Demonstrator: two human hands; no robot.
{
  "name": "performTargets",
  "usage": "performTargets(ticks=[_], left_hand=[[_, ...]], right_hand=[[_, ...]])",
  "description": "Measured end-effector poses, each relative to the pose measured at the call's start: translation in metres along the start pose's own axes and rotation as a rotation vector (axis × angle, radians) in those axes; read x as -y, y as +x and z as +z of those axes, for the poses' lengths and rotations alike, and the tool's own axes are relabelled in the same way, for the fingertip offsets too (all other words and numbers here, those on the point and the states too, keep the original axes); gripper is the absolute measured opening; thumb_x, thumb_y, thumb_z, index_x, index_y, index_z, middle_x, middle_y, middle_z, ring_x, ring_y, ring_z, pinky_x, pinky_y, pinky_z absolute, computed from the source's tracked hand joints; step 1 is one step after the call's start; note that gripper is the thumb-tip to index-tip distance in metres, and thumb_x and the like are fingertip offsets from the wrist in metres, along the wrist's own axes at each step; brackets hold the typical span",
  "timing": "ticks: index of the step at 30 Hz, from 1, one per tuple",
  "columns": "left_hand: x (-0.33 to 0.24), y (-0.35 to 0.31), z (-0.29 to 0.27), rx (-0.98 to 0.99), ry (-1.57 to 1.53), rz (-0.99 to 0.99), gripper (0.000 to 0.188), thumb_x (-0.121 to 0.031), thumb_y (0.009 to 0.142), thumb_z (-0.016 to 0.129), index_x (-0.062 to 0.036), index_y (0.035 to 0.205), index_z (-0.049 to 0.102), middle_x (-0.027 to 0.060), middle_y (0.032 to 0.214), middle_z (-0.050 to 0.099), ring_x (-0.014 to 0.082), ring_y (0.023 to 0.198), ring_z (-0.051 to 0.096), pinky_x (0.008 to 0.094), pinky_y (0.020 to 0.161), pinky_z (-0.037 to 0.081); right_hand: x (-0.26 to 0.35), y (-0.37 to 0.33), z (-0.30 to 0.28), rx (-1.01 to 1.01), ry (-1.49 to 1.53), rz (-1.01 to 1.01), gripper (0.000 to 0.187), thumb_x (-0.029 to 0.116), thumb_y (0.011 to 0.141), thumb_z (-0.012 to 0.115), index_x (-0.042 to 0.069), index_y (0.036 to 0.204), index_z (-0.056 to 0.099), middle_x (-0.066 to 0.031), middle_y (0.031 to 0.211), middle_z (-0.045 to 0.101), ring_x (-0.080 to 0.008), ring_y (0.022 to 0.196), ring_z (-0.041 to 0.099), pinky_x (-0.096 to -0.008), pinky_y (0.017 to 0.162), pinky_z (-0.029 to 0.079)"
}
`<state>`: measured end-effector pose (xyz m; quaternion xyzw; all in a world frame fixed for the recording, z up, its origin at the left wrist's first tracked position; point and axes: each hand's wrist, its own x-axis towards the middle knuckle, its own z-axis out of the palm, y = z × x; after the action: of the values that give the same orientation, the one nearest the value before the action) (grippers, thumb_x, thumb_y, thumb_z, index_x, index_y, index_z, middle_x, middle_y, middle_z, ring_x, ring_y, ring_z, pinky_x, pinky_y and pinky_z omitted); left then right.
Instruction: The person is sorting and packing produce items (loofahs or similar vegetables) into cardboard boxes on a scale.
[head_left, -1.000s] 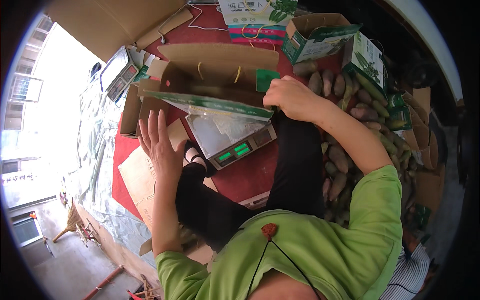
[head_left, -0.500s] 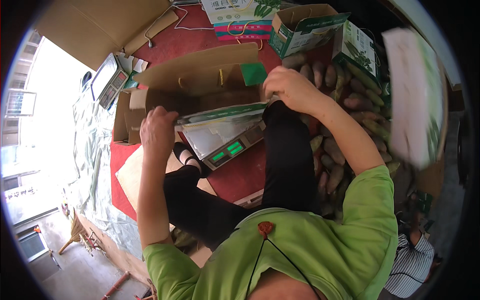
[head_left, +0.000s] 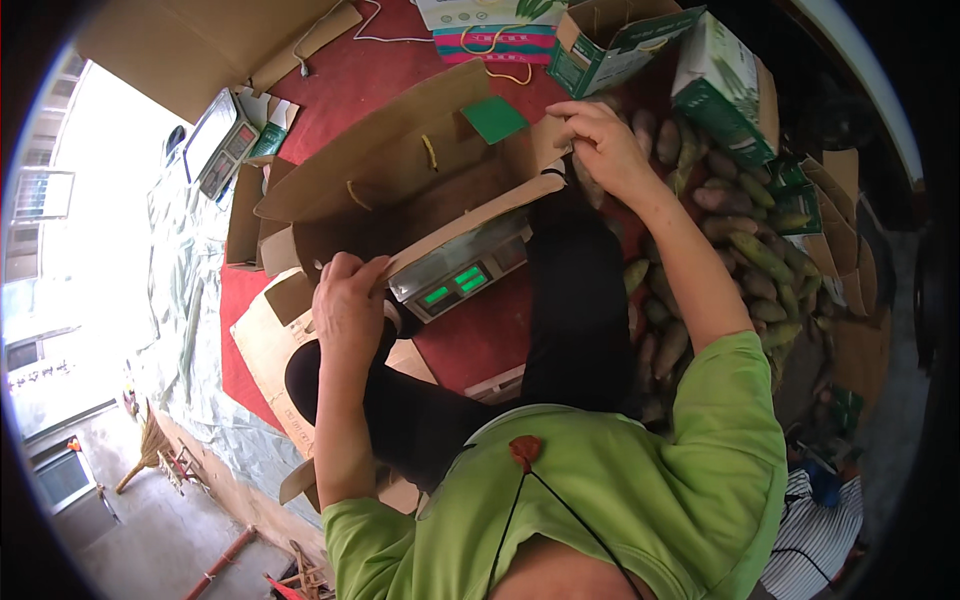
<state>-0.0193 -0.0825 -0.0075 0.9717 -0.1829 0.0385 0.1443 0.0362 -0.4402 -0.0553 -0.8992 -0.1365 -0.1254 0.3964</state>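
Cardboard carton: large, brown, open, lying across the digital weighing scale, whose green display shows below the near flap. Yellow cord handles and a green square sticker sit on the far panel. The carton rests on the scale's platform, so it seems set there to be weighed or filled.

Left hand: fingers curled over the near-left corner flap of the carton, pressed together and gripping the edge; this hold likely steadies the carton on the scale.

Right hand: fingers bent and pinching the right end flap of the carton, holding that flap up at the opposite end.

Sweet potatoes: a heap of elongated purplish and yellowish tubers, just right of the right forearm and within easy reach of the carton.

Green-and-white printed boxes: two or more, open or tipped, beyond the heap.

Second scale: smaller, far left, beside folded cardboard.

Flattened cardboard sheets: at the upper left and under the person's leg.

Surface: red floor mat, with a pale plastic sheet along its left edge. The person sits on the floor in black trousers and a green shirt.

Room: bright daylight at left; a broom lies on bare concrete beyond.
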Motion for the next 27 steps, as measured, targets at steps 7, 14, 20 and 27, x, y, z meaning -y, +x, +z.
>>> performTargets(ticks=[7, 14, 20, 27], left_hand=[[-0.002, -0.007, 0.003, 0.228, 0.076, -0.188, 0.039, -0.002, 0.081, 0.047, -0.0146, 0.114, 0.066, 0.0090, 0.109, 0.066, 0.0303, 0.101, 0.061, 0.0399, 0.087, 0.047], [-0.018, -0.017, 0.007, 0.214, 0.133, -0.239, 0.041, -0.001, 0.081, 0.047, -0.0142, 0.115, 0.065, 0.0095, 0.112, 0.065, 0.0300, 0.101, 0.062, 0.0391, 0.085, 0.049], [-0.022, -0.017, 0.007, 0.231, 0.122, -0.220, 0.043, 0.003, 0.080, 0.047, -0.0135, 0.116, 0.064, 0.0115, 0.111, 0.065, 0.0307, 0.100, 0.062, 0.0396, 0.084, 0.049], [-0.017, -0.019, 0.013, 0.198, 0.105, -0.175, 0.041, 0.005, 0.081, 0.050, -0.0094, 0.117, 0.062, 0.0130, 0.113, 0.064, 0.0324, 0.102, 0.061, 0.0404, 0.085, 0.049]], right_hand=[[-0.013, -0.019, 0.003, -0.087, -0.006, 0.035, 0.021, -0.003, 0.078, 0.051, 0.005, 0.089, 0.067, -0.0051, 0.124, 0.060, -0.0254, 0.116, 0.051, -0.0361, 0.098, 0.040], [-0.012, -0.056, -0.005, -0.223, 0.239, 0.255, 0.023, -0.001, 0.082, 0.057, 0.005, 0.103, 0.065, -0.0036, 0.124, 0.059, -0.0146, 0.107, 0.056, -0.0261, 0.081, 0.047], [-0.071, -0.139, 0.007, -0.231, 0.145, 0.517, 0.019, 0.005, 0.081, 0.062, 0.004, 0.100, 0.066, -0.0097, 0.101, 0.066, -0.0206, 0.089, 0.064, -0.0310, 0.076, 0.049], [-0.124, -0.283, 0.075, 0.059, -0.046, 0.898, 0.027, 0.005, 0.076, 0.062, 0.003, 0.102, 0.066, -0.0150, 0.091, 0.068, -0.0263, 0.088, 0.067, -0.0345, 0.078, 0.050]])
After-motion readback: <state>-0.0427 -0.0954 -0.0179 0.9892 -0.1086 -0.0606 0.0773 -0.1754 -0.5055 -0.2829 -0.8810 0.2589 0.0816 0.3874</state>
